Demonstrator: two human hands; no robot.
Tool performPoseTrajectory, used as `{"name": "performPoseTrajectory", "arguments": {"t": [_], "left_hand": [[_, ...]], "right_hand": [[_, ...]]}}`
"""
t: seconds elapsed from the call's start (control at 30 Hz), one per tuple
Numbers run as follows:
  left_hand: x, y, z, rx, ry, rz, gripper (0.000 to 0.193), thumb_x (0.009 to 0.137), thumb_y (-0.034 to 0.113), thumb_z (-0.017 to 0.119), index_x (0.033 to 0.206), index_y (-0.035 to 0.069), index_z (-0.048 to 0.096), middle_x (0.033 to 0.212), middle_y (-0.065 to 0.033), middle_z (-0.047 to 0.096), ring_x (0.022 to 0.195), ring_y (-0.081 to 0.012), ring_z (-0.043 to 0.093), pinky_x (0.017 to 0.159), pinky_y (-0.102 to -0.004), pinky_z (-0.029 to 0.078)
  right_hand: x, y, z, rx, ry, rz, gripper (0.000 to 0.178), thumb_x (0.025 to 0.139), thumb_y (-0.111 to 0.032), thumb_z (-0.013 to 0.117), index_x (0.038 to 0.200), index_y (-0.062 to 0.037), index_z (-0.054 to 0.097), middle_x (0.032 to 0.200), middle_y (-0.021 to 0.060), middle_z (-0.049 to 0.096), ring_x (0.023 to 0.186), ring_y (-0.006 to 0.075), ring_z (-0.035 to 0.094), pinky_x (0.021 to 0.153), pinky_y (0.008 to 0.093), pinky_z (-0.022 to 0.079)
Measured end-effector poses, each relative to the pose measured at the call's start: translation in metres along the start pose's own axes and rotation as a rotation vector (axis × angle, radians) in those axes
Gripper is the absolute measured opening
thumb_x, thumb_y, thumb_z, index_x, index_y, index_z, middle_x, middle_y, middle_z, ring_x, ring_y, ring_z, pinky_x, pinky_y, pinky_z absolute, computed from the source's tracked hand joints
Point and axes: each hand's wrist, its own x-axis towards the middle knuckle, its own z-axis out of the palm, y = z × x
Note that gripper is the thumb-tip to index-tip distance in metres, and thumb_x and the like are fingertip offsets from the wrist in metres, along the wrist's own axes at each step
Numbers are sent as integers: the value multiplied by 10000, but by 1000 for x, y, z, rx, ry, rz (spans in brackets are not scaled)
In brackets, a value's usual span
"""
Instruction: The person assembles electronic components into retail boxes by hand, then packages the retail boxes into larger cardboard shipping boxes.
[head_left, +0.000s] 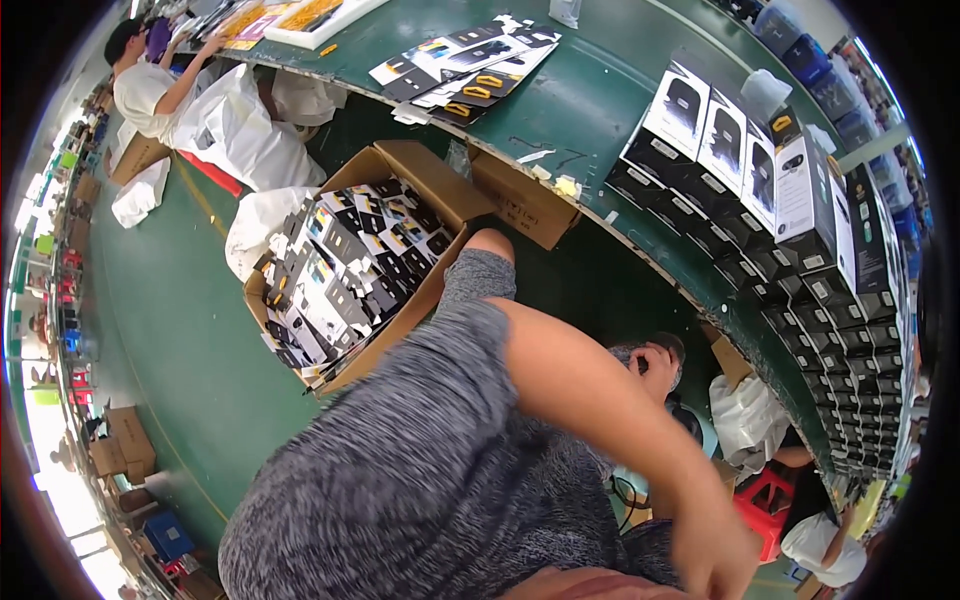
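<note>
My left arm reaches across my body to the right. Its hand [715, 555] hangs low near the bottom edge, smeared by motion, so its fingers are unclear. Beyond that forearm, my right hand [655, 370] rests by my knee with curled fingers; whatever lies under them is too dark to make out. A grey sleeve and shirt fill the lower middle. My other knee [492, 243] touches the side of a large open cardboard carton [385, 335], heaped with flat printed black-and-white box blanks [345, 245].
On the green workbench [590, 95] lie flat printed sheets [465, 65]. Black-and-white boxes [720, 145] stand stacked in rows at the right. A red stool [768, 505] and a white bag [745, 415] are below. A co-worker [150, 90] works at the far left.
</note>
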Motion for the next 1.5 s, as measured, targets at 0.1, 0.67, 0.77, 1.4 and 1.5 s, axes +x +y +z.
{"name": "performPoseTrajectory", "arguments": {"t": [0.1,0.67,0.77,1.4,1.5], "left_hand": [[-84,80,-49,408,488,-444,325,902,300,759,1106,47,753,916,-68,757,825,-154,700,688,-318,532],[-476,429,-164,1536,1443,-2169,1138,584,753,842,1282,-112,600,1299,-291,633,1196,-366,643,997,-427,513],[-461,434,-178,1780,1318,-2326,1066,562,735,865,1346,55,622,1282,-196,665,1173,-354,653,1005,-419,509],[-238,253,126,1125,1829,-1337,341,900,250,808,1099,26,644,899,-9,678,790,-90,628,694,-280,521],[-221,161,139,1109,1639,-840,339,960,110,712,1270,2,632,1194,-55,679,1090,-122,604,959,-309,490]], "right_hand": [[-3,3,1,22,36,36,60,824,-151,705,862,-106,693,957,88,704,1100,267,634,1114,481,349],[22,22,-1,88,94,98,51,807,-134,684,825,-87,689,947,88,710,1018,278,657,1091,473,379],[22,23,-2,73,105,102,57,801,-141,684,830,-93,690,934,81,702,992,276,652,1085,465,388],[38,-76,-16,1108,-170,103,440,939,-94,704,1342,9,562,1300,132,647,1261,221,595,1102,365,436],[62,-161,-65,1439,-247,-61,598,944,-70,681,1481,-26,421,1409,140,563,1358,248,502,1165,397,363]]}}
